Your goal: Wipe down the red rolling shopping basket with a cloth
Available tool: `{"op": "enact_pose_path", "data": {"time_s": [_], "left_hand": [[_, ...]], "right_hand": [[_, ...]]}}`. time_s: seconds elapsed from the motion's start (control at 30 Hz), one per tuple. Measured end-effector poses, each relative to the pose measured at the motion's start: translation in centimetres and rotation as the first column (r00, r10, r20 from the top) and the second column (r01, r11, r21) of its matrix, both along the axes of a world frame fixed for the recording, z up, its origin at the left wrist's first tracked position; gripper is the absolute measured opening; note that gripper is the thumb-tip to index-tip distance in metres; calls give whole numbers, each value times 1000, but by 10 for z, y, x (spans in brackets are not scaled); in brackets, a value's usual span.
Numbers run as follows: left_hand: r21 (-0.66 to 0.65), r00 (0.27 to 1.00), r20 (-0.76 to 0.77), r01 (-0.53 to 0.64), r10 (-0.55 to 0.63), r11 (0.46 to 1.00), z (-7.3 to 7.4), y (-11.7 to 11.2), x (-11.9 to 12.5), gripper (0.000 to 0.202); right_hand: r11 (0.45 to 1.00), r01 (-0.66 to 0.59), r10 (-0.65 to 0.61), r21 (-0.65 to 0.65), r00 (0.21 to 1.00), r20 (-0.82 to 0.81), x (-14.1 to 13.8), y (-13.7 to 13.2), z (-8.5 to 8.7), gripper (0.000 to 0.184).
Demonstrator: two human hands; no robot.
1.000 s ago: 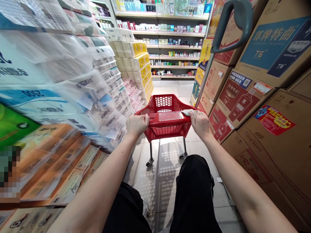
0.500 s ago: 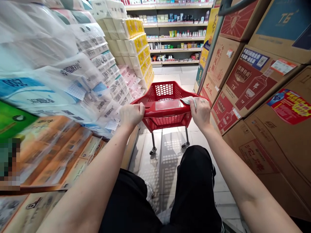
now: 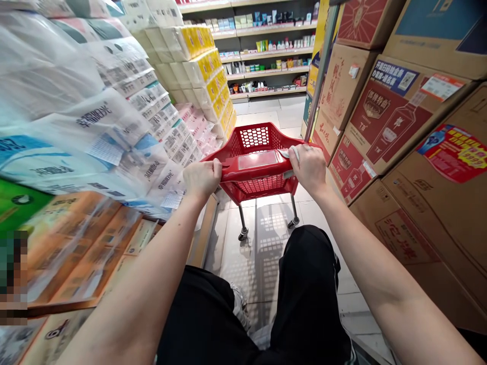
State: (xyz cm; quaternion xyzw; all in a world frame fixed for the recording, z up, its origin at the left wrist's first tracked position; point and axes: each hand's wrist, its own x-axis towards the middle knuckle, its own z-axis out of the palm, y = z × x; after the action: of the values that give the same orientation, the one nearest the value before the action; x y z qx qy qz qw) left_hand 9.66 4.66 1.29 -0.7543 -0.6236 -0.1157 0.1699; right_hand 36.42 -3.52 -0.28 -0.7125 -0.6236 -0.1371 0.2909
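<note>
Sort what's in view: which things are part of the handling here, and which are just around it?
In use:
- red shopping cart, held by its handle
- left hand
- right hand
- pale cloth-like piece under the right hand

Just around:
- wrapped packs, left
- cardboard boxes, right
- stocked shelves, ahead

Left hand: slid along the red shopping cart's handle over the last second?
No. The left hand still grips the cart handle, left of its rectangular panel; against that panel, no visible slide either way.
</note>
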Motion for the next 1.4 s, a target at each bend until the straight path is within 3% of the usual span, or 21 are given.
{"op": "enact_pose_path", "data": {"time_s": [0.23,0.53,0.8,0.9,1.0,1.13,1.23,1.4], "left_hand": [[12,999,24,26,-26,1000,1,4,4,70],[26,999,29,23,-23,999,1,-2,0,71],[37,999,8,37,-38,999,0,-6,5,71],[23,999,3,53,-53,998,2,-4,3,71],[19,998,15,60,-60,998,2,-3,1,70],[31,995,43,85,-86,996,1,-3,3,69],[39,994,60,88,-90,995,1,-5,7,69],[46,994,75,80,-83,996,2,-7,9,69]], "right_hand": [[999,-14,13,-37,1000,-11,-27,2,9,48],[979,-199,197,35,978,66,-38,7,11,47],[942,-333,332,-24,925,186,-89,22,27,40],[934,-356,353,-25,914,200,-86,21,26,41],[943,-329,332,-47,927,176,-64,20,25,41],[973,-205,219,-104,964,148,-46,20,30,44],[981,-148,169,-127,971,167,-55,21,34,45],[969,-199,224,-144,957,183,-82,27,37,46]]}}
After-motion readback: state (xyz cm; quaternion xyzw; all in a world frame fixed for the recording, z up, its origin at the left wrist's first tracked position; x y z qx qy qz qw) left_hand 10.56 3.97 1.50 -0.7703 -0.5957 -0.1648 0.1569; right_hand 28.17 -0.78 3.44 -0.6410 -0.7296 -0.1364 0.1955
